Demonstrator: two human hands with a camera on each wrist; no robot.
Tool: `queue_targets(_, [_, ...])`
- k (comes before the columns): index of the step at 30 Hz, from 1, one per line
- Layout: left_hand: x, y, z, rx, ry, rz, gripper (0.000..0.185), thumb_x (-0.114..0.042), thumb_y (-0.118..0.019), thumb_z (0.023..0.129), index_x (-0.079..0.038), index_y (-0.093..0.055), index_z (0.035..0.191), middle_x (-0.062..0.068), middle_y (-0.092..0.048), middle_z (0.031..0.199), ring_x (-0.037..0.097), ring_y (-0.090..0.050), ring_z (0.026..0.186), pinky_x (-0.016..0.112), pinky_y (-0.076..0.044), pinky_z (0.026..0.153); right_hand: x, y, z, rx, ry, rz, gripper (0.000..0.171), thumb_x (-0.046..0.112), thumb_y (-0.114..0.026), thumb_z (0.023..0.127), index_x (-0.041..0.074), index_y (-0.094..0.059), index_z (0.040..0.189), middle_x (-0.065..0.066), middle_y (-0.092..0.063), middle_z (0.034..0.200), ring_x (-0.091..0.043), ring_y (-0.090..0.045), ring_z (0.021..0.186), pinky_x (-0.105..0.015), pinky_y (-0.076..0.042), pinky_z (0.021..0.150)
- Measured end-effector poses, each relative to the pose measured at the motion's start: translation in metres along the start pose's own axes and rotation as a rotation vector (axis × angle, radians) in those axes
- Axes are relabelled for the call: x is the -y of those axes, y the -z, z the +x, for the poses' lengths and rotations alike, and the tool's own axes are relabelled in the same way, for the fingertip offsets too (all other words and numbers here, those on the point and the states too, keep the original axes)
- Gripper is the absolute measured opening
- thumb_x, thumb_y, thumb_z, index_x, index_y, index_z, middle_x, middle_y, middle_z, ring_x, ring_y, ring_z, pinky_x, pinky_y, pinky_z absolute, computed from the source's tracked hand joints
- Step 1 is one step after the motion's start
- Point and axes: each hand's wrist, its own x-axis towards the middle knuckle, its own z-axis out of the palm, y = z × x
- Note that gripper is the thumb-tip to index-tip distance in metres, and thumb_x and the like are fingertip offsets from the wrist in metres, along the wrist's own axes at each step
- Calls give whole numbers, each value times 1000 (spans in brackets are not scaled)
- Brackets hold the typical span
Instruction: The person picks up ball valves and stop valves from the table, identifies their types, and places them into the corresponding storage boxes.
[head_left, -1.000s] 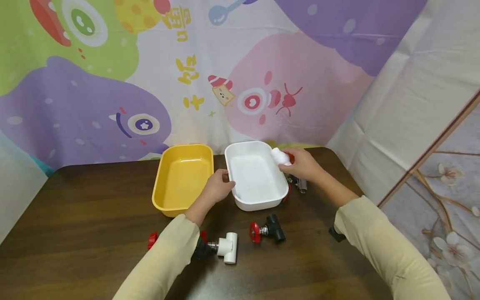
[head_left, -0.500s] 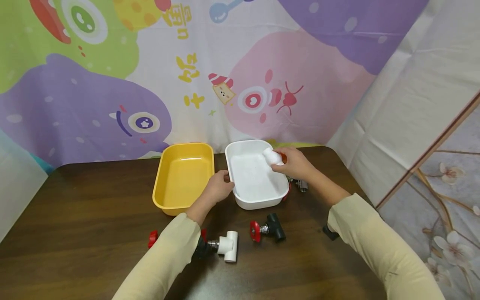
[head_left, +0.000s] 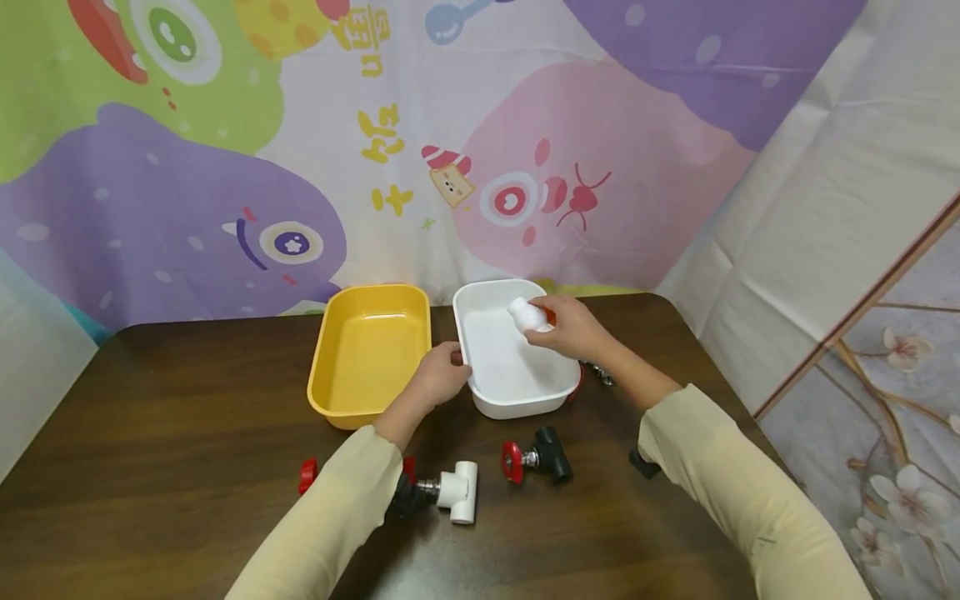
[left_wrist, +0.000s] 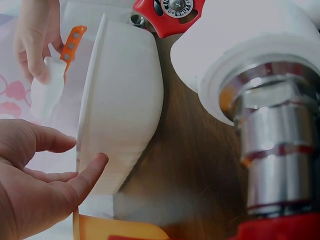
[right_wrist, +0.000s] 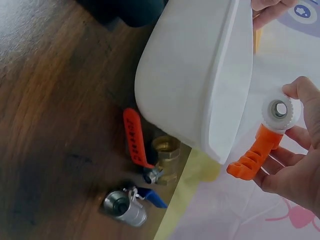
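My right hand pinches a small white valve with an orange lever and holds it above the far part of the white tray. The valve's round open end faces the right wrist camera. At the tray's left rim my left hand has its thumb on the outer wall and its fingers over the edge. Nothing lies inside the tray.
A yellow tray stands just left of the white one. On the brown table in front lie a white T valve and a black valve with a red handwheel. A brass valve and a steel valve lie right of the white tray.
My right hand has carried the white valve leftward, from beside the tray's right rim to above its inside. The left hand has stayed on the rim.
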Motion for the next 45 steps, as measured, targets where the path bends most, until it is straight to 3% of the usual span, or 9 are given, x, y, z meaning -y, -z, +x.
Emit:
queue_targets(6, [1,-1,-1,8,16,-10,43,-11,-53,89,4,-48,130,18,-59,116,27,-55,98,35,-50,85,5,-6,4,-10,31,8,52,25,-70,80,1,-58,124,-15,-62,113,-27,-53,96,-39,-47,82])
queue_targets(21, [1,0,-2,-3,17,-26,45,-13,-55,90,3,-47,131,17,-59,116,26,-55,96,33,-50,81,12,-19,13,3,34,44,49,24,-71,79,2,-60,122,-13,-62,113,-29,-52,101,-39,-46,86])
queue_targets(30, [1,-1,-2,-2,12,-34,45,-12,-55,89,3,-47,131,17,-60,116,25,-56,95,33,-51,80,14,-23,15,8,92,24,49,22,-71,78,-2,-61,120,-16,-64,112,-28,-54,99,-39,-46,86])
queue_targets(45, [1,-2,-1,14,31,-73,45,-13,-55,90,1,-46,132,16,-59,116,25,-56,93,31,-52,78,11,-35,17,11,60,12,52,23,-70,78,-1,-59,123,-16,-62,117,-28,-54,105,-40,-46,92])
